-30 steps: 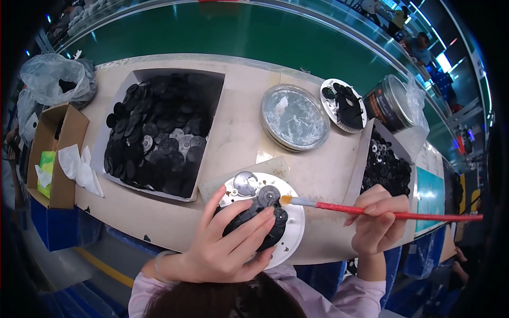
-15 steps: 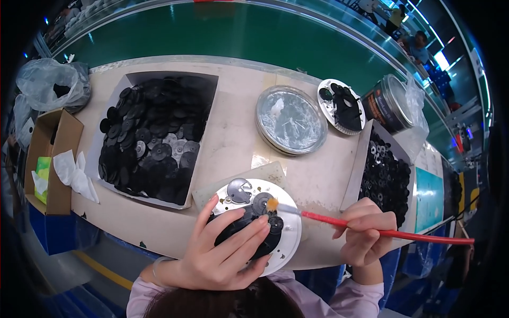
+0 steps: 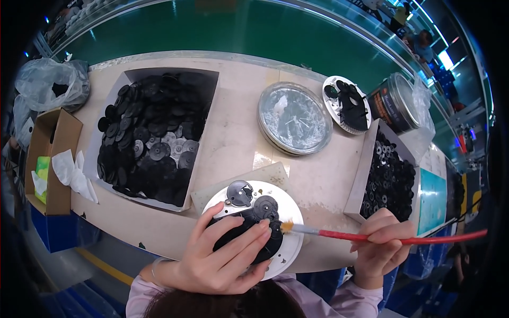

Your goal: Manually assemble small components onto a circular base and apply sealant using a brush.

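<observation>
At a table (image 3: 233,122), the left hand (image 3: 214,259) clasps a white plate (image 3: 290,209), likely steadying it. The right hand (image 3: 377,254) pinches a brush (image 3: 339,234), likely for control.

I have a round white plate (image 3: 293,209) in the lower middle of my view, its worked face turned up toward me and small holes showing near its rim. On it sits a black housing (image 3: 274,245), partly hidden from me. A larger dark toothed gear (image 3: 265,207) lies flat beside its upper edge, and a grey round part (image 3: 240,193) with a cut-out sits farther to the upper left. The paintbrush (image 3: 336,234) lies nearly level to my right: red handle, pale metal ferrule, yellowish bristles pointing left at the housing's right edge; I cannot tell whether they touch.
</observation>
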`<state>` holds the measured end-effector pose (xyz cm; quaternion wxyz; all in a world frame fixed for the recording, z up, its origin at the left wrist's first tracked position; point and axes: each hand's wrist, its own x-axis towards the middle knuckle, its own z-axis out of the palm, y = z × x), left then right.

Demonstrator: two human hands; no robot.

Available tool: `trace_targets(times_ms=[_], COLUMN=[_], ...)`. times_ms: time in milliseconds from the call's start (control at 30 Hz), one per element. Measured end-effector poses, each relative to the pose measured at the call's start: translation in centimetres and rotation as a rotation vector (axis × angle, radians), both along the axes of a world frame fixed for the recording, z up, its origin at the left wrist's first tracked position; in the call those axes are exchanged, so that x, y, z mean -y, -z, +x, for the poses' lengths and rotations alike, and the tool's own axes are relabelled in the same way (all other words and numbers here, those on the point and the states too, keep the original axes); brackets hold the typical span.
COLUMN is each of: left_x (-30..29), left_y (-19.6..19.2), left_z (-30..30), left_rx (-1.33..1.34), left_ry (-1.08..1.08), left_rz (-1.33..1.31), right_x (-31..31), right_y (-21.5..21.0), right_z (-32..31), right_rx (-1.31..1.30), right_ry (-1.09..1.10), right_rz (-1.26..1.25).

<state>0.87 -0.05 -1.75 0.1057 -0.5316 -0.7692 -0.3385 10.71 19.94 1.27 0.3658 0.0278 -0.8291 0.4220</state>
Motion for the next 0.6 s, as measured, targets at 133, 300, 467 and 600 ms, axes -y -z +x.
trace_targets(times_ms=[133,300,467,600], left_x=[0.1,-0.2,-0.1,0.0], left_y=[0.1,-0.4,-0.2,-0.2], left_z=[0.0,0.1,-0.2,-0.1], left_rx=[0.014,0.006,0.019,0.015], left_ry=[-0.005,0.008,0.011,0.013], left_rz=[0.0,-0.007,-0.002,0.01], right_x=[0.5,0.2,-0.6,-1.8], right_y=[0.0,0.0,-0.2,-0.4], right_z=[0.0,0.3,0.4,-0.6], right_rx=[0.022,-0.021,-0.041,-0.208], right_ry=[0.017,0.068,0.016,0.032], right_rz=[0.002,0.013,-0.023,-0.221])
